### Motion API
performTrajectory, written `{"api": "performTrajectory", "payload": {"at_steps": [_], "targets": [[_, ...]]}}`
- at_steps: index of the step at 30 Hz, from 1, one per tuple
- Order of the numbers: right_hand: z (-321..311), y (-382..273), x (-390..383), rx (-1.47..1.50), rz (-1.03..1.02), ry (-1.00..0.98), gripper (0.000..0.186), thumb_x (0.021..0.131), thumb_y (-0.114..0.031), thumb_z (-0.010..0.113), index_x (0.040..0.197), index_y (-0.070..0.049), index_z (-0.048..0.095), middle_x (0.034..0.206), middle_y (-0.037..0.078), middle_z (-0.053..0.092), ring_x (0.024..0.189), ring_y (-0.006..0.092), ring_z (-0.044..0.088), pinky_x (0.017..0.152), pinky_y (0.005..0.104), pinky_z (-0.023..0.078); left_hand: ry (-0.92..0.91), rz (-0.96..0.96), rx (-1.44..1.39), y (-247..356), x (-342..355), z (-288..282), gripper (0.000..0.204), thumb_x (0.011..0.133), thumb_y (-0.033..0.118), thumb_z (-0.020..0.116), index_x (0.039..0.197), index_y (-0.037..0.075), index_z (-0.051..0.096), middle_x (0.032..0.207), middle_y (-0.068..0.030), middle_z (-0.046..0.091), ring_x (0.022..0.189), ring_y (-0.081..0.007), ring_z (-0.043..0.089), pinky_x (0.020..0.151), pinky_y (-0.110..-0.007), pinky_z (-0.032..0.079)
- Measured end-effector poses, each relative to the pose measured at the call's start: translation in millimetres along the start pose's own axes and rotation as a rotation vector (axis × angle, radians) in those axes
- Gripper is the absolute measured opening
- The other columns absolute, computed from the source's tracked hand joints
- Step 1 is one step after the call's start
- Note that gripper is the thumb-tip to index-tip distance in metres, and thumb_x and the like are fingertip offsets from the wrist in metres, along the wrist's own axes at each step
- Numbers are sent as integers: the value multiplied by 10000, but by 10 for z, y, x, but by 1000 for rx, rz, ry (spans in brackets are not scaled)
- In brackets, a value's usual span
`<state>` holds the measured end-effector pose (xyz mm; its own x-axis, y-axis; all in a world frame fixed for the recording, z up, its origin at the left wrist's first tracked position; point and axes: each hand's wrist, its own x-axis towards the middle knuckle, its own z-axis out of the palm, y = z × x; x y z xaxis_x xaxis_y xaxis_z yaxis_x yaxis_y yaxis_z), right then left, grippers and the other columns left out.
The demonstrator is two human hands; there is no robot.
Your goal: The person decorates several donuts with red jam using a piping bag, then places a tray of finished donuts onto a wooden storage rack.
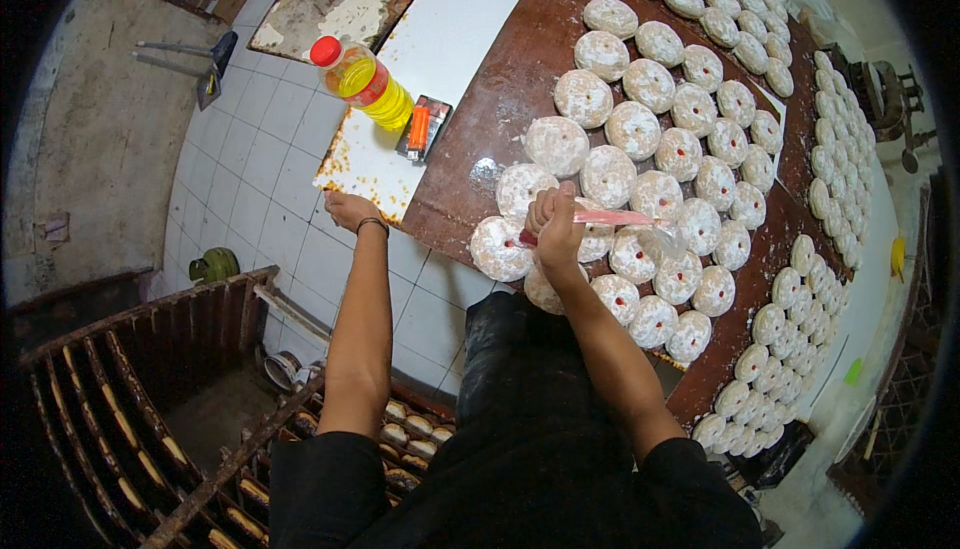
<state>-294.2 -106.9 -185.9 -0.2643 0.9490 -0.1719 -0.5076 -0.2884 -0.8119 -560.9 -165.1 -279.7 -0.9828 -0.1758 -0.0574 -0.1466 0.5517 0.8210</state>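
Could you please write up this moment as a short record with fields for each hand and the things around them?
Left hand: rests on the corner of the white table, holding nothing
Right hand: grips a piping bag of red filling over the sugared doughnuts
Doughnuts: rows on a brown board, some with red dots
Nearby: bottle of yellow liquid, red cap

A clear piping bag [610, 219] of red filling lies level over sugar-dusted doughnuts [600, 174] — rows on a brown board.
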Motion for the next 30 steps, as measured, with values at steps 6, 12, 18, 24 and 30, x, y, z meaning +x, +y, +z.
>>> {"api": "performTrajectory", "payload": {"at_steps": [6, 12, 18, 24, 30], "targets": [[-65, 9, 0, -30, 5, -10, 432, 885, -319, 330, 519, -93, 285, 462, -17, 273, 393, 77, 245, 368, 235, 200, 6, 14, -21, 52, -47, -26, 518, 875, 341, 211, 1056, -87, 441, 1053, -270, 473, 967, -374, 472, 833, -397, 386], [-72, -245, 137, 7, -156, 14, 446, 877, -383, 311, 538, -95, 281, 489, -2, 290, 403, 77, 263, 362, 226, 202, -10, 29, -21, 64, -46, -55, 514, 874, 334, 218, 1052, -96, 437, 1041, -275, 478, 963, -377, 473, 833, -401, 387], [12, -289, 403, -148, -187, -48, 461, 875, -370, 303, 515, -83, 288, 445, 4, 282, 377, 100, 272, 349, 263, 191, 1, 40, -19, -8, -4, -26, 526, 875, 344, 212, 1052, -97, 438, 1023, -281, 487, 967, -384, 471, 840, -406, 383], [-102, 81, 582, -728, -484, -134, 452, 876, -319, 313, 491, -83, 302, 429, 17, 291, 372, 114, 262, 364, 275, 205, -9, -14, -11, 184, -174, -83, 548, 878, 362, 196, 1054, -102, 430, 1041, -284, 471, 965, -387, 469, 839, -407, 382], [-193, 131, 620, -450, -312, -90, 461, 885, -262, 316, 472, -58, 292, 414, 31, 282, 373, 127, 265, 370, 306, 208, -4, 25, -3, 127, -121, -77, 553, 880, 369, 197, 1062, -103, 420, 1043, -284, 466, 967, -389, 460, 847, -407, 370]]}}
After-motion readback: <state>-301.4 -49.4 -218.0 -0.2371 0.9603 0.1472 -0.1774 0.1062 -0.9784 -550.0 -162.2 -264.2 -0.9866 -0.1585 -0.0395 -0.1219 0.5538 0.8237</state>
